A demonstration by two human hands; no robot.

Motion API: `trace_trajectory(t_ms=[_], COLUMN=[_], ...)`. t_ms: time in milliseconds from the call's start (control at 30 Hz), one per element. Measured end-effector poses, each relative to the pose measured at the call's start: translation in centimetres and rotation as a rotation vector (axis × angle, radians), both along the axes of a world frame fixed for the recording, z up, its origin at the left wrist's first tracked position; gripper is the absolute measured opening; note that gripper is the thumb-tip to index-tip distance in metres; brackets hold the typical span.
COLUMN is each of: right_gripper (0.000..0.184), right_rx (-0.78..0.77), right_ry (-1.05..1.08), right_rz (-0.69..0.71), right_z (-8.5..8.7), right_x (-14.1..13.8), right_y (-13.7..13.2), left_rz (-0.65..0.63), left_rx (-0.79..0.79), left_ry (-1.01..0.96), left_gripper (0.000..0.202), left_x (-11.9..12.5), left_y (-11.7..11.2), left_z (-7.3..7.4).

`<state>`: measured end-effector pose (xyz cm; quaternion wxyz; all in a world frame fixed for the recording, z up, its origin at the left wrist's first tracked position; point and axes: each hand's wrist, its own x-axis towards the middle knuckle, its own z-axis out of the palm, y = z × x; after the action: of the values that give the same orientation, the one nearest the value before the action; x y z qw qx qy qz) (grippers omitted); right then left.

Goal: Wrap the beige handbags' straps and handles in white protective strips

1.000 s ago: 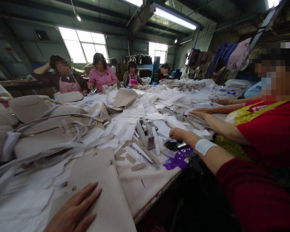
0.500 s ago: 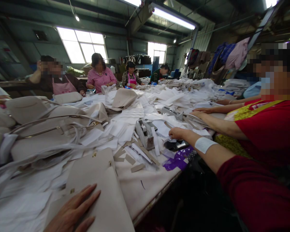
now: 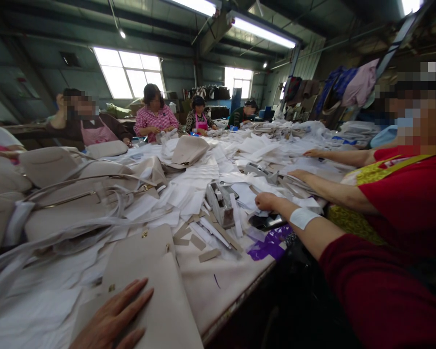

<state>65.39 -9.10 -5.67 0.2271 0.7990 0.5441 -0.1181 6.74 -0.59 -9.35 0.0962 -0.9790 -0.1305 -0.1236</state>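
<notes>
Since the earlier frame, a co-worker's far hand [image 3: 313,153] has drawn apart from their nearer hand [image 3: 298,175]. At near left, my left hand [image 3: 112,316] lies with fingers spread on the beige bag [image 3: 145,261], which could slide or scuff if I pressed unevenly. Past the tape dispenser [image 3: 220,204], my right hand [image 3: 267,201] is curled, its pinch impossible to tell; dragging that arm could sweep card strips [image 3: 210,255] off the bench [image 3: 221,291]

Two bright windows [image 3: 129,72] light the far wall, and a long lamp [image 3: 263,33] shines below the roof beams. Clothes [image 3: 359,82] hang at the right, by a slanting post. Across the table [image 3: 199,291] sits a person in a checked shirt [image 3: 156,118]; at right, a co-worker wears a red shirt [image 3: 410,198] and yellow apron [image 3: 361,223]. Purple plastic [image 3: 267,245] lies near the table's edge.
</notes>
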Motion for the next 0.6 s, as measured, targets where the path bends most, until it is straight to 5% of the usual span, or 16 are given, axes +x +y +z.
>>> trace_trajectory(t_ms=[600], right_gripper=[0.033], right_rx=[0.036], right_ry=[0.049], right_rz=[-0.016], right_z=[-1.2], right_x=[-0.6], right_y=[2.1], left_rz=[0.037], left_rx=[-0.091], left_ry=[-0.010], left_gripper=[0.069], left_x=[0.0], left_y=[-0.1], left_z=[0.3])
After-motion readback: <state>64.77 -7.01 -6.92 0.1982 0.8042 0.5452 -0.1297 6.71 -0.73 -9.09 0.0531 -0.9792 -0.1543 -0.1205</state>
